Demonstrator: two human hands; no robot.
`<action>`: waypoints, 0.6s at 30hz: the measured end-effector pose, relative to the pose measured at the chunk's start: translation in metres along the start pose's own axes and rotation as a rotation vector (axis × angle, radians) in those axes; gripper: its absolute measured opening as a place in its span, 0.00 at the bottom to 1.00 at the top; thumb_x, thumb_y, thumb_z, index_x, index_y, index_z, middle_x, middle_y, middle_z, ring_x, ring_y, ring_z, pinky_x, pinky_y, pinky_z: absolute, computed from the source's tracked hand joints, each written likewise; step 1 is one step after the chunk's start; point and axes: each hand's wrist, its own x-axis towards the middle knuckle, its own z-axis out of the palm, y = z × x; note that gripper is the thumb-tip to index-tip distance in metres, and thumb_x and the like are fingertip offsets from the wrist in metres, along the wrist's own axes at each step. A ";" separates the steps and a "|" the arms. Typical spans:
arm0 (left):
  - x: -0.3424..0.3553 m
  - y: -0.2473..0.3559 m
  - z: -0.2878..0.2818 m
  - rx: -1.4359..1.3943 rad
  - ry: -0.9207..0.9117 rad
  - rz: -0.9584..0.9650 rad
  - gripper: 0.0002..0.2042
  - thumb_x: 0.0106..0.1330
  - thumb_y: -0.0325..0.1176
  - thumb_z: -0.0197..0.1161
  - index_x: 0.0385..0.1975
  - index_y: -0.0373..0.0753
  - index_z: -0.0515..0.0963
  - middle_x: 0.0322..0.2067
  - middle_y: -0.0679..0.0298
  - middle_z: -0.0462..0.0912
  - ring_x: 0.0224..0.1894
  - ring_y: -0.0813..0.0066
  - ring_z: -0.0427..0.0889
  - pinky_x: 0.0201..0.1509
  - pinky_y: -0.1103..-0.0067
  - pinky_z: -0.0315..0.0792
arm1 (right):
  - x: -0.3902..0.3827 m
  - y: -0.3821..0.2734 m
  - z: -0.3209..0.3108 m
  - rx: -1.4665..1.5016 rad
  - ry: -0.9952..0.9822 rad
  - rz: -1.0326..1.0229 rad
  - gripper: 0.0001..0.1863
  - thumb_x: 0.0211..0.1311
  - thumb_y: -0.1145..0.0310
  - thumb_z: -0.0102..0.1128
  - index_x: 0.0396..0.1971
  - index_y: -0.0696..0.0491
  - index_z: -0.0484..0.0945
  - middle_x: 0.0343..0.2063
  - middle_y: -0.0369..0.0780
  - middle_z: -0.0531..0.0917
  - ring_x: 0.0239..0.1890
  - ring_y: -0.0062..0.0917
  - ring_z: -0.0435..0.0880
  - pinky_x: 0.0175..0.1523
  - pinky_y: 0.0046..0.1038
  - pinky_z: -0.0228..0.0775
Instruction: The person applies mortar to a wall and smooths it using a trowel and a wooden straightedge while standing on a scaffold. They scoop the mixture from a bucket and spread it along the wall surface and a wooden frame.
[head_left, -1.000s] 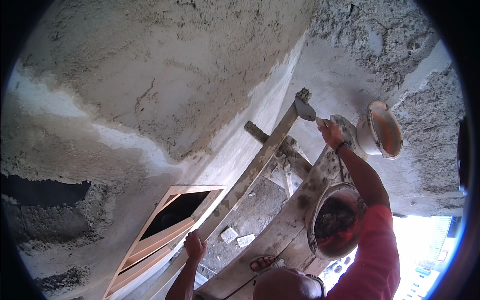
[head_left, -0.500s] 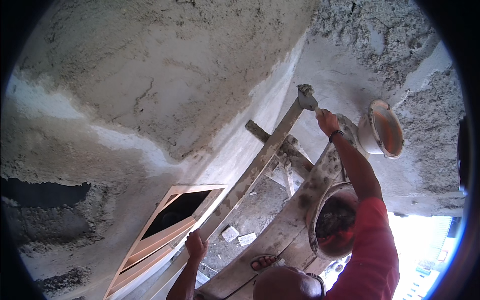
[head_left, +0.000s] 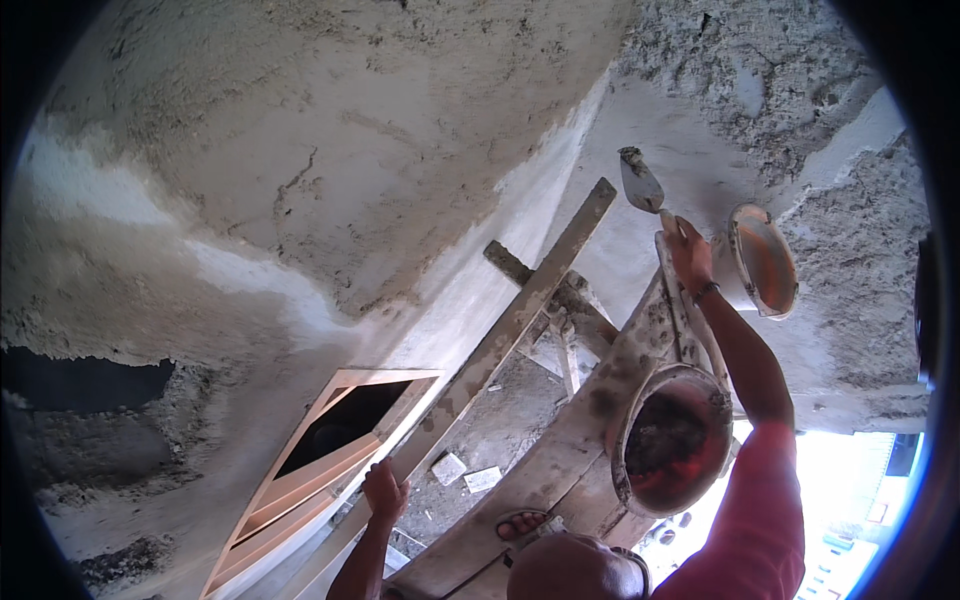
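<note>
My right hand is closed round the handle of a trowel, with grey mortar clinging to its tip. The trowel is apart from the upper end of a long mortar-stained straightedge. Lower down, my left hand grips that straightedge, which slants along the foot of the plastered wall. A bucket with dark mortar and reddish inner walls is below my right forearm. Beyond my right hand is a second bucket, orange inside.
Wooden planks form a platform, with a sandalled foot on it. Crossed timbers stand below the straightedge. A wooden frame with a dark opening sits at lower left. Broken pale blocks lie on the ground.
The trowel has come away from the straightedge's upper end and moved right, my right hand with it. My left hand and the straightedge have shifted slightly to the left.
</note>
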 end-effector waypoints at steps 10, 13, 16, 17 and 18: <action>-0.008 -0.017 0.012 -0.019 0.067 0.037 0.32 0.47 0.38 0.72 0.52 0.41 0.64 0.43 0.52 0.71 0.47 0.52 0.72 0.47 0.57 0.66 | -0.184 -0.015 -0.199 0.268 -0.238 0.096 0.18 0.64 0.62 0.54 0.48 0.59 0.76 0.18 0.34 0.74 0.20 0.14 0.68 0.24 0.22 0.61; 0.000 -0.008 0.013 -0.041 -0.012 0.001 0.32 0.47 0.38 0.72 0.52 0.41 0.63 0.43 0.52 0.71 0.47 0.52 0.72 0.46 0.57 0.67 | -0.244 0.000 -0.244 -0.074 -0.224 -0.161 0.14 0.58 0.69 0.56 0.44 0.57 0.77 0.21 0.37 0.73 0.20 0.21 0.70 0.24 0.26 0.61; 0.002 -0.013 0.013 -0.055 -0.032 0.005 0.33 0.47 0.38 0.72 0.52 0.41 0.62 0.43 0.52 0.71 0.46 0.51 0.72 0.46 0.57 0.67 | -0.269 0.016 -0.270 -0.440 -0.238 -0.551 0.14 0.51 0.74 0.57 0.41 0.56 0.77 0.23 0.41 0.71 0.20 0.29 0.69 0.24 0.30 0.61; 0.002 -0.013 0.013 -0.036 -0.025 0.004 0.33 0.47 0.39 0.72 0.52 0.41 0.62 0.42 0.52 0.71 0.46 0.51 0.73 0.46 0.57 0.67 | -0.272 0.014 -0.275 -0.555 -0.247 -0.648 0.15 0.49 0.76 0.57 0.40 0.56 0.77 0.24 0.42 0.71 0.21 0.31 0.69 0.25 0.32 0.62; 0.000 -0.011 0.015 -0.018 -0.019 0.003 0.33 0.47 0.39 0.72 0.52 0.41 0.62 0.42 0.52 0.71 0.45 0.51 0.73 0.46 0.57 0.67 | -0.273 0.012 -0.276 -0.505 -0.217 -0.590 0.16 0.48 0.76 0.57 0.41 0.56 0.76 0.25 0.42 0.71 0.23 0.33 0.70 0.26 0.34 0.63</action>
